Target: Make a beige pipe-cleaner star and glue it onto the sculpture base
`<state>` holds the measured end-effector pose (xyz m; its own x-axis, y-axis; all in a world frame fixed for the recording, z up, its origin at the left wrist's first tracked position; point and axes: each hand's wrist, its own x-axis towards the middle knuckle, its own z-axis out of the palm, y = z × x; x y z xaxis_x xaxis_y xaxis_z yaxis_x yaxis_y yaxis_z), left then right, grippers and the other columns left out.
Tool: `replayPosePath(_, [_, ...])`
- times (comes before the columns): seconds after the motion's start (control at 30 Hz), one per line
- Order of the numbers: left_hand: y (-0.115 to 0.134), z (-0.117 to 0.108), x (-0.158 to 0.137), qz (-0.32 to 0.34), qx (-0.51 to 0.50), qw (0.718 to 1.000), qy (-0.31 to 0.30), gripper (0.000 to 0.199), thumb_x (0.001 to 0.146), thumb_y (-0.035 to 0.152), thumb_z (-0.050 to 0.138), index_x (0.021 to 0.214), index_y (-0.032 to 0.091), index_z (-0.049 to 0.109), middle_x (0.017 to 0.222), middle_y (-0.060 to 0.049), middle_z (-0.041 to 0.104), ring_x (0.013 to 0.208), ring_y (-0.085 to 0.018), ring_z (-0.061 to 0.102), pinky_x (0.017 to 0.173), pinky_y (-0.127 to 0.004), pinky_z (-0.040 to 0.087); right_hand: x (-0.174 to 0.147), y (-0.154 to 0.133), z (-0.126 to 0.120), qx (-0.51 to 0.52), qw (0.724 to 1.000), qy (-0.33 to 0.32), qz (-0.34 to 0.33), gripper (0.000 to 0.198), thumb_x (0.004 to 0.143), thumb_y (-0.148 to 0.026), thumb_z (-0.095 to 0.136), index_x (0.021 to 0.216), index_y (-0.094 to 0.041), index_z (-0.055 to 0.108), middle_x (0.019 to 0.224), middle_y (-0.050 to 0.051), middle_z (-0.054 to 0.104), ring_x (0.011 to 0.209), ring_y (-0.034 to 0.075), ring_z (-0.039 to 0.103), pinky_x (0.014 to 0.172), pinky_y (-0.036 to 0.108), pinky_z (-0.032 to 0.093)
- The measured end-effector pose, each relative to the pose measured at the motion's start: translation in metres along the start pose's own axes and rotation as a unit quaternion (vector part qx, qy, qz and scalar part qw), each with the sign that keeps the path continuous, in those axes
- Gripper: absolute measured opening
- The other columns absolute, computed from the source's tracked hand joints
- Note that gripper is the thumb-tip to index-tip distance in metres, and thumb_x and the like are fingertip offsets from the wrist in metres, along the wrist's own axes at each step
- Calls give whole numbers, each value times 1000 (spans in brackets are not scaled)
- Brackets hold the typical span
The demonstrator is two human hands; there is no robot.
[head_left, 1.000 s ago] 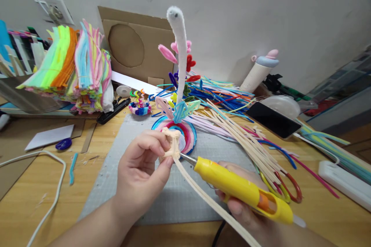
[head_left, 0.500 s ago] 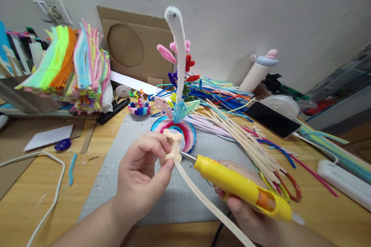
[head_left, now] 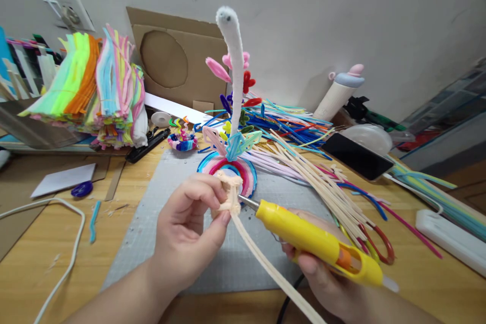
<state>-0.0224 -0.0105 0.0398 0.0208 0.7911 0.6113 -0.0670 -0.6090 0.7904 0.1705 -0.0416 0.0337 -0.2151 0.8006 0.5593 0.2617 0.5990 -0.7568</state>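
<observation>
Between thumb and fingers, my left hand (head_left: 190, 225) pinches a small beige piece made of bent pipe cleaners (head_left: 232, 195). A long beige pipe cleaner (head_left: 271, 271) trails from it toward the lower right. My right hand (head_left: 322, 273) is wrapped round a yellow hot glue gun (head_left: 315, 240), its metal nozzle at the right side of the beige piece. Behind them a white fuzzy stem (head_left: 236, 68) with pipe-cleaner flowers and butterflies rises above a round striped base (head_left: 248, 172) in blue, pink and white, partly hidden by the held piece.
A grey cutting mat (head_left: 144, 243) lies under my hands. Loose beige pipe cleaners (head_left: 315, 182), scissors (head_left: 383, 248) and a phone (head_left: 357, 157) are on the right. Pipe-cleaner bundles (head_left: 76, 76) stand at the left, before cardboard (head_left: 205, 55). A white cable (head_left: 78, 233) crosses the left side.
The beige piece has shifted slightly to the right in my left hand. The glue gun has moved a little right with it, its nozzle still beside the piece.
</observation>
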Motion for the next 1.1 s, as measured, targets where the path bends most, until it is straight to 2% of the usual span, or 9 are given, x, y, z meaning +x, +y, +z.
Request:
replayPosePath(0.37, [1, 0, 0, 1, -7, 1000, -13, 18, 76, 3, 58, 79, 20, 54, 80, -1, 56, 81, -13, 57, 76, -25, 49, 0, 2, 0, 9, 1000, -7, 7, 30, 89, -48, 46, 72, -24, 52, 57, -2, 48, 53, 15, 50, 49, 26, 38])
replayPosePath(0.67, [2, 1, 0, -5, -10, 1000, -12, 18, 76, 3, 59, 78, 20, 54, 79, -2, 55, 79, -14, 56, 72, -26, 51, 0, 0, -2, -21, 1000, -8, 5, 31, 91, -47, 44, 72, -24, 53, 57, -1, 49, 53, 16, 52, 51, 27, 42])
replayPosePath(0.93, [2, 2, -1, -8, -14, 1000, -17, 19, 76, 2, 58, 79, 20, 54, 80, -2, 55, 80, -15, 56, 75, -27, 51, -4, 5, -1, -18, 1000, 2, 20, 33, 90, -49, 44, 71, -23, 53, 59, -1, 51, 52, 15, 52, 49, 26, 42])
replayPosePath(1.1, [2, 2, -1, -9, -21, 999, -25, 19, 77, 2, 57, 80, 20, 53, 81, -2, 54, 82, -15, 57, 77, -27, 51, -2, 2, -2, -41, 999, 7, 2, 31, 90, -48, 45, 72, -24, 54, 57, -2, 50, 50, 14, 50, 47, 26, 40])
